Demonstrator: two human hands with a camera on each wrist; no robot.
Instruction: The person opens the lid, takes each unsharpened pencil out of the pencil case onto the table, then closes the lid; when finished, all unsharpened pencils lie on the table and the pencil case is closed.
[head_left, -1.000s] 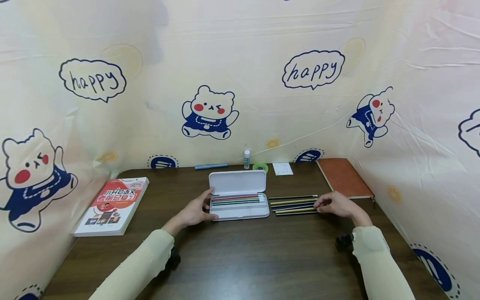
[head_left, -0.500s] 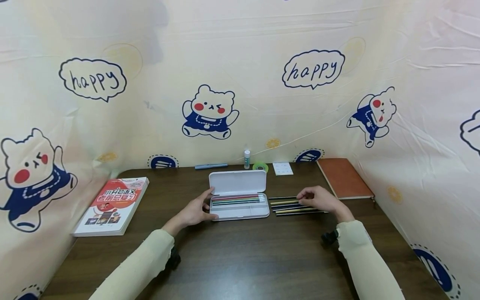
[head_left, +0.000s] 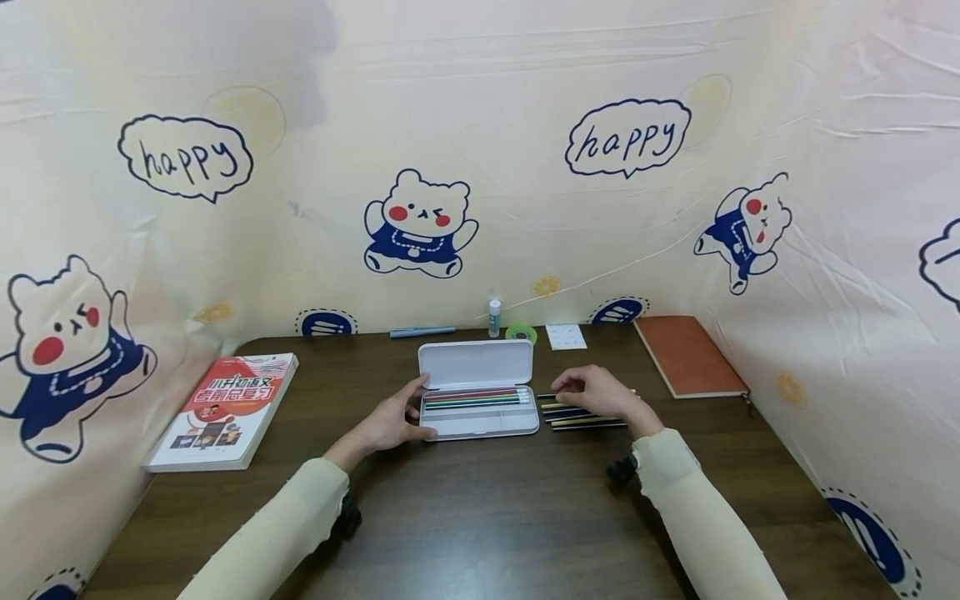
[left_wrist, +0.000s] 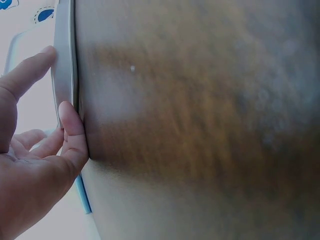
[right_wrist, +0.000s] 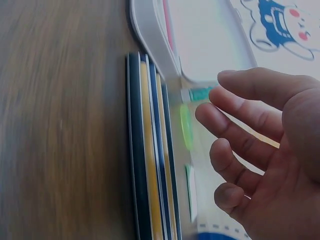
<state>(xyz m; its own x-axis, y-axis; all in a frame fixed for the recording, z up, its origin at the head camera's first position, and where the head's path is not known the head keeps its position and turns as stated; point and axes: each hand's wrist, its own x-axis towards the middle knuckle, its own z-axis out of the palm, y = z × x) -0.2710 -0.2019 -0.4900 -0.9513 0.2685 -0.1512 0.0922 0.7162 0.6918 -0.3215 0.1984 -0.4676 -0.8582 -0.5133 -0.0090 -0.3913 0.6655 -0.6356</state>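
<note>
A white pencil case (head_left: pixel 480 429) lies with its lid up in the middle of the table, several coloured pencils (head_left: pixel 472 400) in its rear compartment. My left hand (head_left: pixel 386 423) grips the case's left end, thumb at the front corner and a finger near the hinge; the left wrist view shows fingertips against its side. To the right of the case lie several dark and yellow pencils (head_left: pixel 585 421) side by side. Over their left part hovers my right hand (head_left: pixel 596 392), fingers loosely bent with nothing between them in the right wrist view.
A book (head_left: pixel 225 412) lies at the left and a brown notebook (head_left: pixel 690 358) at the back right. Along the rear edge are a blue pen (head_left: pixel 422 332), a glue stick (head_left: pixel 494 318), green tape (head_left: pixel 521 334) and a white card (head_left: pixel 566 337). A patterned cloth surrounds the table.
My right hand has moved left over the loose pencils, from their right ends toward the case. The left hand and the case have stayed put.
</note>
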